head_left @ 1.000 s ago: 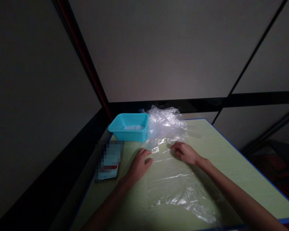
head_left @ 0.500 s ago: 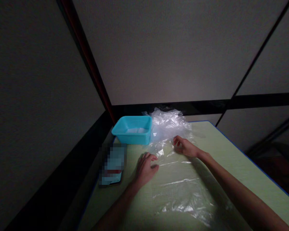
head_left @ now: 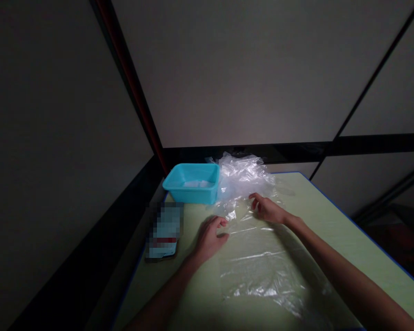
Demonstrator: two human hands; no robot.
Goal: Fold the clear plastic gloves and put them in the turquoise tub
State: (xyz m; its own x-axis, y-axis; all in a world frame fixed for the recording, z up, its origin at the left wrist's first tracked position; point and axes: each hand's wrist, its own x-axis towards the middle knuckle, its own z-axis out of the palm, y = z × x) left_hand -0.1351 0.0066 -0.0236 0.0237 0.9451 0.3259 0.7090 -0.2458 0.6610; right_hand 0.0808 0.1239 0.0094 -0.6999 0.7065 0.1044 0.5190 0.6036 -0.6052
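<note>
A clear plastic bag [head_left: 253, 264] lies spread flat over the middle of the table, wrinkled near its front end. At its left edge is my left hand [head_left: 212, 236], fingers bent and the thumb held apart from them, with nothing between. My right hand [head_left: 269, 210] hovers at or just above the bag's far part. Its fingers are loosely curled and apart, and I see nothing held in them; whether they touch the film I cannot tell. Just beyond the right hand rises a crumpled heap of clear plastic [head_left: 243, 172], which meets the flat bag.
A turquoise plastic basin [head_left: 193, 195] stands at the back left, with something whitish on its bottom. In front of it, near the left edge, lies a pixelated flat object [head_left: 167, 232]. The pale green table [head_left: 334, 230] has a blue edge and stands against a panelled wall [head_left: 244, 82].
The view has shifted slightly, moving the basin and flat object a little up and right in the picture. Both hands keep nearly the same place; my right fingers have straightened a little.
</note>
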